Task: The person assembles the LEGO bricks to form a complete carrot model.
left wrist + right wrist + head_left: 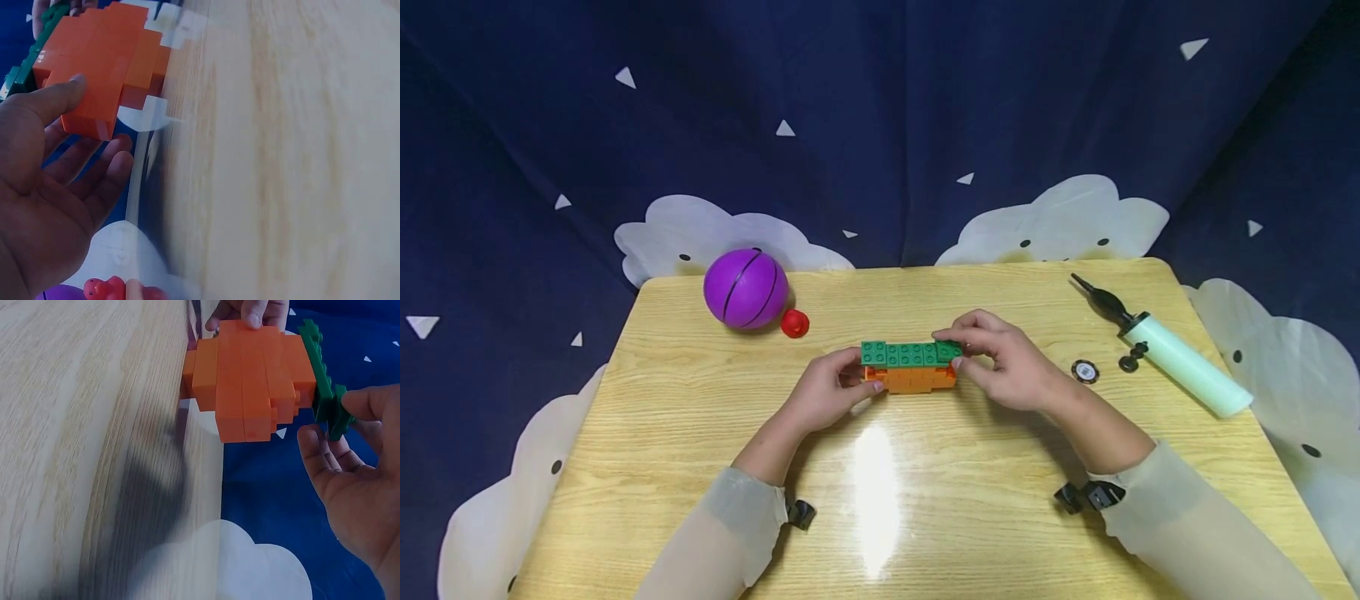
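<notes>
At frame centre, the orange block base (912, 379) on the tabletop (700, 433) is gripped at its left end by the left hand (829, 392), while a green brick (948, 350) is pinched in the right hand (1007, 362) fingers at the green row's right end. It is best pressed squarely, studs aligned, with the base steadied. A purple ball (746, 288) at upper left and a pump (1180, 360) at right are well apart; nothing is obstructed.

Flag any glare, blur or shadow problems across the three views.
Head view: a bright glare streak on the table just in front of the block model; the rest is sharp. Left wrist view: the table surface is smeared and soft, and the left hand is close and large. Right wrist view: a dark shadow falls on the wood under the orange blocks.
</notes>
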Tool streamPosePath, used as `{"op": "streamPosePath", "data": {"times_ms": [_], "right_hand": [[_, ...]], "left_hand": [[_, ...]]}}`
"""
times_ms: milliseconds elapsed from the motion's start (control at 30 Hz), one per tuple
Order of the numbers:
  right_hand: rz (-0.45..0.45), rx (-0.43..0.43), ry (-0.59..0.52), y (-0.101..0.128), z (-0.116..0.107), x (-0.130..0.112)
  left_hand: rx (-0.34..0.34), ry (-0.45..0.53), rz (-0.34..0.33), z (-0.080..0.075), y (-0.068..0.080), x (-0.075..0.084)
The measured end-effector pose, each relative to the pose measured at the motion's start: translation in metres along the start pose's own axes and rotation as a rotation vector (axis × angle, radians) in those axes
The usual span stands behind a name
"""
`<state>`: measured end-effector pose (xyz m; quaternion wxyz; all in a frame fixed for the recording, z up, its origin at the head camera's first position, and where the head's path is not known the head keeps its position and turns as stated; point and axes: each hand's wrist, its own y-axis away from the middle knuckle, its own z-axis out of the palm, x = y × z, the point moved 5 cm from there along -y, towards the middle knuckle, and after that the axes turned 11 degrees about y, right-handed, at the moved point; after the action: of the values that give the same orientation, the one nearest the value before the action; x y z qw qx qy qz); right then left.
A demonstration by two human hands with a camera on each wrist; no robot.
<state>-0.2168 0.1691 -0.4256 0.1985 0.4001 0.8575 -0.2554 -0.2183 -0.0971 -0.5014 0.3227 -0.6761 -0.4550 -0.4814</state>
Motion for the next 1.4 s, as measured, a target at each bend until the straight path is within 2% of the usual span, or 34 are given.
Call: {"op": "streamPosePath", "data": {"times_ms": [200, 600, 967, 1200, 1400], "right_hand": [[-0.034, 0.01, 0.023, 0.0, 0.001, -0.004], [0.069, -0.025, -0.058, 0.002, 0.005, 0.001], [0.064, -0.072, -0.073, 0.0, 0.006, 0.007], [0.055, -0.045, -0.084, -0.001, 0.005, 0.005], [0.069, -0.041, -0.096, -0.001, 0.006, 0.005]], "left_hand": [[0.001, 0.017, -0.003, 0.0, 0.001, 0.0], [-0.001, 0.027, -0.007, 0.001, -0.001, -0.001], [-0.003, 0.042, -0.015, 0.0, -0.002, -0.002], [0.014, 0.02, -0.015, -0.001, -0.002, -0.001], [0.021, 0.035, -0.04, 0.0, -0.003, -0.001]]}}
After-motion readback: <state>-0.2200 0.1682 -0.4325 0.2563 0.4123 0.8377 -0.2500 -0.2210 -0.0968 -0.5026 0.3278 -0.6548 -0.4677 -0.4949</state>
